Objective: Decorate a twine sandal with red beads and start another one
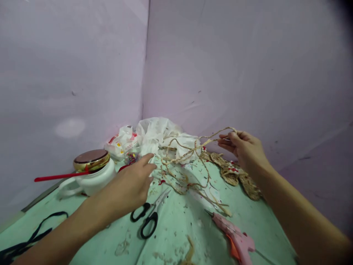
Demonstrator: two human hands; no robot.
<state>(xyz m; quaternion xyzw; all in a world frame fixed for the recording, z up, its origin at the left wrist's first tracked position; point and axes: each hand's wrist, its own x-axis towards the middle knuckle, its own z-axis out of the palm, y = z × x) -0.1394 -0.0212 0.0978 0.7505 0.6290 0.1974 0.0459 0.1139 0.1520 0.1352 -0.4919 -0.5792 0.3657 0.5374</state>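
A tan braided straw cord (179, 161) lies in loose loops at the middle of the table, over a white plastic bag. My right hand (244, 147) is raised at the right, thumb and fingers pinched on one end of the cord. Opposite it, my left hand (139, 176) hovers palm down just left of the loops. Its fingers are apart and partly stretched toward the cord; I see nothing held in it. Below the left hand lie black-handled scissors (154, 212), blades slightly parted. A pink glue gun (234, 235) rests in front, nozzle toward the cord.
At the left stand a white mug (102, 180), a gold-rimmed round case (92, 160) on top and a red stick (60, 176). White plastic bags (158, 129) are heaped at the back corner. Woven straw pieces with red and white beads (230, 173) lie right. Dark cord (35, 235) lies front left.
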